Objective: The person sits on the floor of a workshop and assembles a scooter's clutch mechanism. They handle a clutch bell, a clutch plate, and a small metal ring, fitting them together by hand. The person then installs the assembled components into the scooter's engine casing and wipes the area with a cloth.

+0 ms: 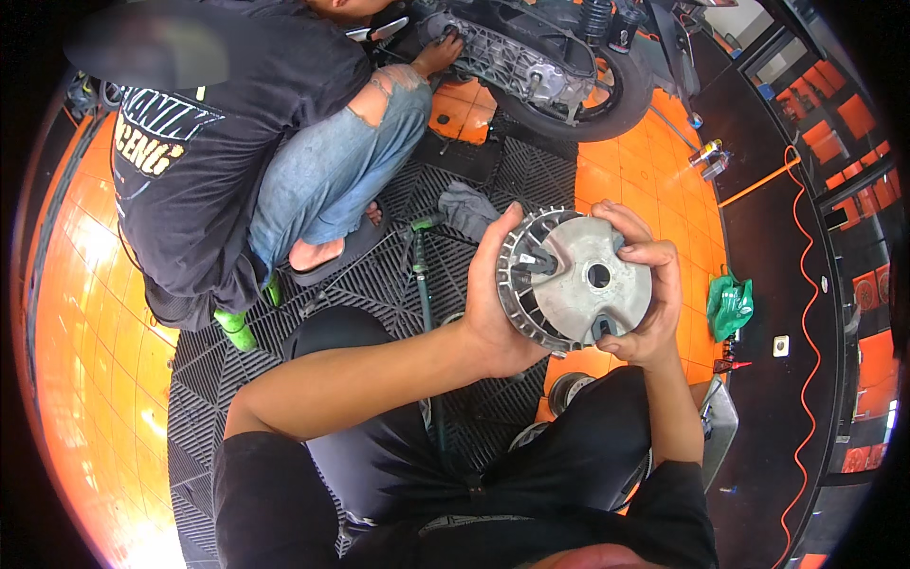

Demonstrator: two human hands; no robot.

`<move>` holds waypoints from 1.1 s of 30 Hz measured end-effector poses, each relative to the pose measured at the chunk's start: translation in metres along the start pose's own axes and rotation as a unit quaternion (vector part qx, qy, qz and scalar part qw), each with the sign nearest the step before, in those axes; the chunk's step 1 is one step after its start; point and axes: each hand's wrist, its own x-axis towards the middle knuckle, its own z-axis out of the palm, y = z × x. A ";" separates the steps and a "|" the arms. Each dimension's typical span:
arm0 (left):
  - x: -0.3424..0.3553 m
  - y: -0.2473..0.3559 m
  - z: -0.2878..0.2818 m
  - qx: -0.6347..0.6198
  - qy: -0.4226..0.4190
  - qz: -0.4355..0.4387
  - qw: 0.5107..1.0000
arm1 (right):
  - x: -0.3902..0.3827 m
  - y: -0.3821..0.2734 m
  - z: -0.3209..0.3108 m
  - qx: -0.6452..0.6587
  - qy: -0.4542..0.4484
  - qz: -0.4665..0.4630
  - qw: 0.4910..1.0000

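Note:
I hold up a metal variator (580, 282), a round grey part with a fin-edged rim, a dark centre hole and black slider pieces at its edge. My left hand (495, 318) is wrapped round the finned side. On the opposite side, the fingers of my right hand (652, 289) curl over the smooth plate's edge, with the thumb low on it. The variator is tilted so that its plate faces me, above my knees. Its back side is hidden.
Ahead on the left, a person in a black shirt (213, 204) crouches, one hand on the scooter engine (517, 62). A dark green bar-shaped thing (421, 261) and a grey cloth (466, 211) lie on the black mat (379, 247). A green plastic bag (730, 307) sits right.

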 end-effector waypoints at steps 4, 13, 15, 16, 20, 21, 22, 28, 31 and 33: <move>0.001 0.000 0.001 -0.007 -0.005 -0.004 1.000 | -0.002 0.002 -0.002 0.021 0.002 0.007 1.000; -0.002 0.001 -0.005 -0.002 -0.006 0.001 1.000 | -0.001 0.003 0.002 0.010 -0.036 0.033 0.999; -0.002 0.002 -0.004 0.008 0.007 0.011 1.000 | 0.000 0.002 0.004 0.016 -0.031 0.032 0.999; -0.002 0.003 -0.004 0.012 -0.004 0.013 1.000 | 0.000 0.003 0.005 0.027 -0.029 0.029 0.999; -0.002 0.003 -0.002 0.027 -0.020 0.013 0.999 | 0.000 0.006 0.003 0.049 -0.019 0.006 0.999; -0.001 0.003 -0.002 0.031 -0.016 0.013 0.999 | 0.000 0.007 0.002 0.052 -0.019 -0.003 0.998; -0.001 0.003 -0.002 0.026 -0.016 0.018 0.999 | 0.000 0.007 0.003 0.049 -0.019 -0.004 0.999; 0.000 0.002 -0.006 0.003 -0.022 0.034 0.999 | 0.001 0.010 0.004 0.032 -0.039 -0.009 0.999; 0.003 0.001 -0.006 0.006 -0.015 0.050 0.999 | 0.002 0.009 0.002 0.020 -0.050 -0.006 0.999; 0.003 0.003 -0.005 -0.001 -0.011 0.031 0.999 | 0.003 0.009 0.002 0.016 -0.052 -0.006 0.999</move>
